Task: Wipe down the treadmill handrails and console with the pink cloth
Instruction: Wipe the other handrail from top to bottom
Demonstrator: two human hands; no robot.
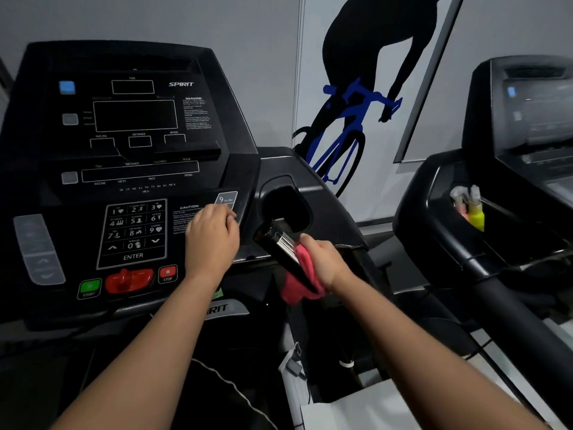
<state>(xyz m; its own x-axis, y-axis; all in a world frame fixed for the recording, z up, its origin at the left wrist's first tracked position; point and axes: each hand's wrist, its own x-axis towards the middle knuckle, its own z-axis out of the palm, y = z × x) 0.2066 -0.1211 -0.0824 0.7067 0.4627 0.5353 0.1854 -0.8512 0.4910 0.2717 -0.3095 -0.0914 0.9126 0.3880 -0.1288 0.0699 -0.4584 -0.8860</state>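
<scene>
From the head view, your right hand [325, 262] is wrapped around the pink cloth [302, 280], fingers curled over it and pressing it against the short handrail [280, 243] that juts out just right of the console [133, 150]. The cloth is bunched under your palm and its loose end hangs below the bar. The shiny metal strip on the rail shows just beyond the cloth, pointing toward the cup holder [286, 206].

Your left hand [212, 240] rests on the lower right of the console, just beside the number keypad [133, 232]. Its fingers are loosely bent and close together, with nothing in them; the fingertips are hidden, so you cannot tell how they meet the panel.

Below the keypad sit the green start button [89, 288], the red safety key [128, 280] and the stop button [167, 273].

To the right stands a second treadmill [511, 150] with spray bottles [471, 209] in its tray. A cyclist poster [356, 103] hangs on the wall between the two machines.
</scene>
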